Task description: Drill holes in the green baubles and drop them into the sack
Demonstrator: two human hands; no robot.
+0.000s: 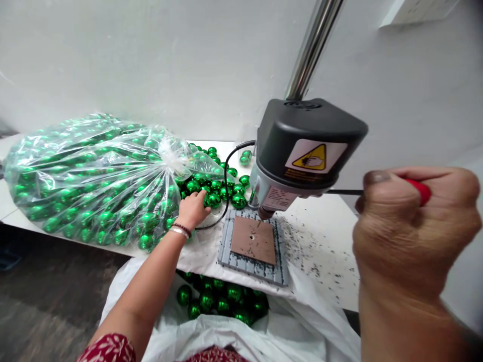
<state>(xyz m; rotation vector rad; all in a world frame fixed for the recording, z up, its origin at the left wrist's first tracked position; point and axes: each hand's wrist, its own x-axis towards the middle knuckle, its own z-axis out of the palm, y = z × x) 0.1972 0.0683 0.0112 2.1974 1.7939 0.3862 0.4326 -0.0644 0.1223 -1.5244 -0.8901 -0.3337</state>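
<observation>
- Reaches with the left hand (193,208) into loose green balls (215,200) on the desk (330,236), fingers bent over the near ones; cannot tell from here whether gripping one.
- Clenches the right hand (415,236) around a red knob (419,191), beside the drill head (309,151).
- Shows no ball on the brown board (245,249) under the bit, only a small hole and dark specks.
- Carries many black shavings (309,246) on desk and grey base (226,241), suggesting a fair amount of drilling already done.
- Holds another batch of green balls (206,300) low down, between folds of white cloth (143,301); cannot tell whether drilled or not.
- Keeps far more inside a big clear bag (98,186), gathered at the neck; probably well short of finished, judging by such a quantity.
</observation>
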